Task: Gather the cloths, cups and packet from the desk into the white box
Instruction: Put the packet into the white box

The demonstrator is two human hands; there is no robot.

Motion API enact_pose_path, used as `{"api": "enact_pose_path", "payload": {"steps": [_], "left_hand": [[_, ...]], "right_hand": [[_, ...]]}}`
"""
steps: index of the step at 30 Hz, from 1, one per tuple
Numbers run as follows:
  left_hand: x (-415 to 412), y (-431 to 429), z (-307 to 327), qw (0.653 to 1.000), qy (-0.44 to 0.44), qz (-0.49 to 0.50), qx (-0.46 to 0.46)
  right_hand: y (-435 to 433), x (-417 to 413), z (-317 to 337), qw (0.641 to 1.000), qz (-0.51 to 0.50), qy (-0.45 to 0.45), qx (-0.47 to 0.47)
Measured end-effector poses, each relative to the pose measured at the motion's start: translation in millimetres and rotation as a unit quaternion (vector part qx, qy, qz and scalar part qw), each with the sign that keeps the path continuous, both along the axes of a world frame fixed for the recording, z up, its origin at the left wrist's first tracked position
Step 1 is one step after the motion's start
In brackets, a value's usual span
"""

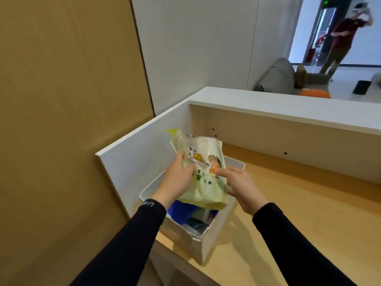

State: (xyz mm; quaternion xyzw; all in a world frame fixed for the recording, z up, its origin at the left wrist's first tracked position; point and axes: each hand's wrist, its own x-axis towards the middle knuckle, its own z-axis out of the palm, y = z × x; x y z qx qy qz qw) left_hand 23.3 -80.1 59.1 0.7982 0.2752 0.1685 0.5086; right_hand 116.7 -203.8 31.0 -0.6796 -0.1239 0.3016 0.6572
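the packet, a pale yellow-green bag with printed text and a clear window, is up in the air directly over the white box, tilted with its top leaning away toward the white side panel of the desk. i have it in both hands: my left hand is closed around its left edge, thumb laid across the front face, and my right hand pinches the right side, fingertips on the front near the orange patch and the rest of the hand curled behind. neither hand is slack; both are clamped on the bag.

below it, the box sits at the left end of the wooden desk, tight against the side panel. inside i can make out a blue cloth and some darker things beside it, too shadowed to name. i see no cloths or cups left on the visible stretch of desk, so i judge this to be the last item and the task close to done.

the step in hand is lowering the packet in. the bag looks nearly as wide as the opening, so the next move calls for turning it to line up with the box and easing it down onto the contents before either hand lets go.
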Motion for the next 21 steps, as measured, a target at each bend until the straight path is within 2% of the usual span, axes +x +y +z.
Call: {"api": "enact_pose_path", "payload": {"steps": [3, 5, 7, 10, 21], "left_hand": [[-9.5, 12.7, -7.3, 0.994, -0.007, 0.077, 0.078], [-5.1, 7.5, -6.7, 0.99, -0.039, 0.078, 0.111], [7.9, -7.6, -7.3, 0.99, -0.063, 0.031, 0.123], [35.1, -45.0, -10.4, 0.991, -0.08, -0.05, 0.091], [121.1, -251.8, -26.7, 0.955, -0.031, -0.283, 0.086]], "right_hand": [[-0.5, -4.6, -8.4, 0.998, -0.023, -0.034, -0.053], [-10.1, -0.5, -11.3, 0.995, -0.054, -0.05, -0.065], [-25.8, 5.2, -11.3, 0.993, -0.083, -0.053, -0.071], [-61.6, 14.8, -7.0, 0.987, -0.133, -0.059, -0.072], [-286.7, 47.0, -7.3, 0.936, -0.342, -0.047, -0.068]]}}
